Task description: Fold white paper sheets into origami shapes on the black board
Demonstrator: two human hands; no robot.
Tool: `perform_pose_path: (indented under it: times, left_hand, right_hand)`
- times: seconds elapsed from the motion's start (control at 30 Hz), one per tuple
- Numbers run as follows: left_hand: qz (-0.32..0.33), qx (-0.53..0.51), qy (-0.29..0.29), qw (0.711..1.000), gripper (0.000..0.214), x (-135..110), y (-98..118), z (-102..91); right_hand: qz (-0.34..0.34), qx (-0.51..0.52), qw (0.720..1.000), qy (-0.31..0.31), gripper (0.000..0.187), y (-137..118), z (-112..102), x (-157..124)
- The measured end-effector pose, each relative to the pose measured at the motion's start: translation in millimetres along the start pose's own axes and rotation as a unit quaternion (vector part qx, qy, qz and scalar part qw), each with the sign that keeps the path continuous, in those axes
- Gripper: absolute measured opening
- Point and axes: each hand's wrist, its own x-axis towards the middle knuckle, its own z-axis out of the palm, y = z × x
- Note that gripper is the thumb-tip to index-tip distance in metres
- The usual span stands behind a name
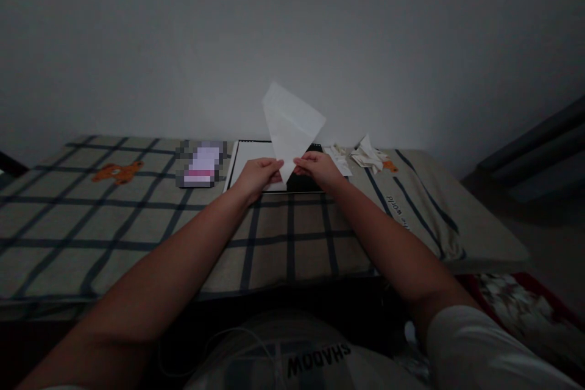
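Above the beige, blue-checked cloth [150, 219] and a flat black-and-white rectangular board [252, 153], the white, kite-shaped folded paper [292, 122] is held up, its lower end pinched by left hand [256, 177] and right hand [323, 169], seemingly mid-fold, so creasing it neatly would call for even pressure.

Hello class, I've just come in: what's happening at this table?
A person's left hand and right hand pinch the narrow lower end of a white paper, which looks folded and fans out above the fingers. Below it lies a flat black-and-white item. Crumpled-looking papers lie to the right and a blurred, phone-like object to the left, all on a checked cloth.
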Motion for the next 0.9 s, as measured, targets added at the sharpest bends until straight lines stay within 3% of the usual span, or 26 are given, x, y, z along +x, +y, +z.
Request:
perform_pose_path:
  times: [0.17,0.3,0.5,0.73,0.9]
  left_hand:
    - [0.019,-0.039,0.031,0.999,0.024,5.4,-2.1,-3.7]
    - [0.006,-0.074,0.023,0.997,0.021,7.5,-1.7,-4.7]
    - [0.056,-0.086,0.040,0.994,0.011,8.0,0.0,-3.2]
    - [0.034,-0.084,0.074,0.993,0.021,6.9,5.8,-3.6]
    - [0.065,-0.071,0.109,0.989,0.016,6.9,7.6,-2.5]
  right_hand:
    - [0.006,-0.018,1.000,-0.011,0.026,-2.7,-0.5,-2.4]
    - [0.007,-0.017,0.999,-0.032,0.028,-3.0,-0.4,-3.0]
    - [0.014,-0.022,0.999,-0.040,0.027,0.3,-1.4,-0.3]
    - [0.014,-0.038,0.997,-0.070,0.024,0.1,-0.8,-2.3]
    - [0.027,-0.038,0.997,-0.069,0.021,-2.0,0.8,-4.2]
